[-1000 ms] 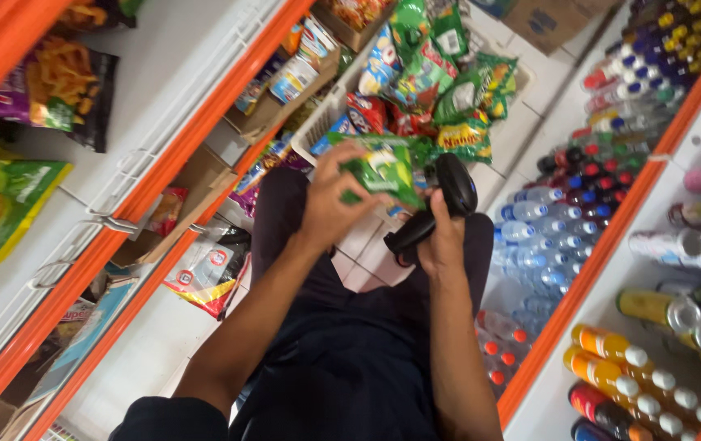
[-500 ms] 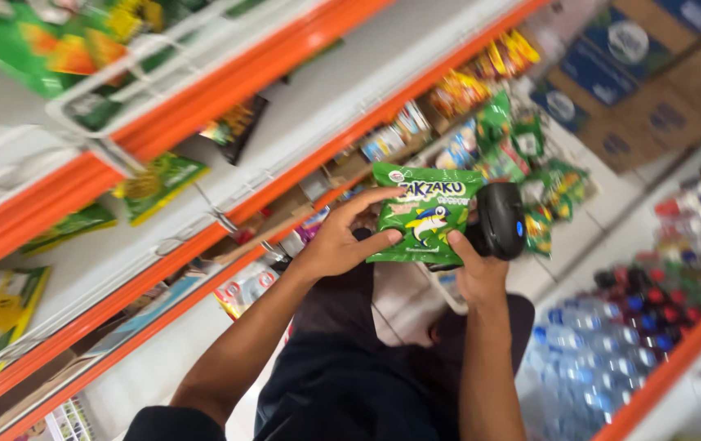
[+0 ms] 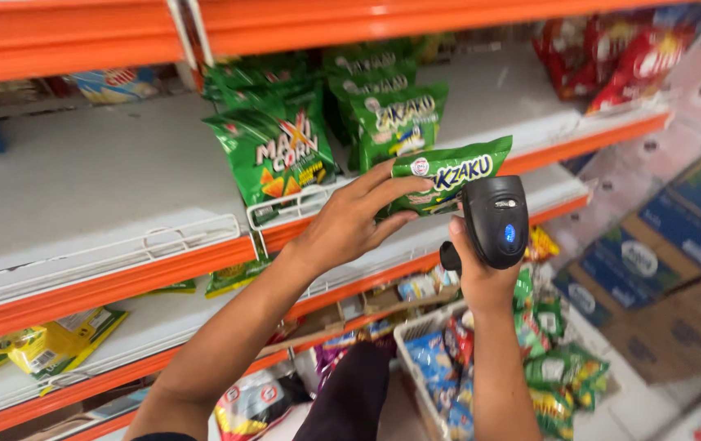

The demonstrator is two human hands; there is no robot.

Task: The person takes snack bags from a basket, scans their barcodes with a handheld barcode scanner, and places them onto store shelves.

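White metal shelving [image 3: 97, 188] with orange lips fills the frame's left and top, glossy green snack bags [image 3: 277, 155] ranked at upper centre. At centre, the left hand [image 3: 350, 220] pinches a crinkly green snack packet [image 3: 448, 173]; the right hand [image 3: 481, 273] grips a black barcode scanner [image 3: 495, 220] just beside it.

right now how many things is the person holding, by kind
green snack bag, in the left hand: 1
black handheld scanner, in the right hand: 1
total: 2
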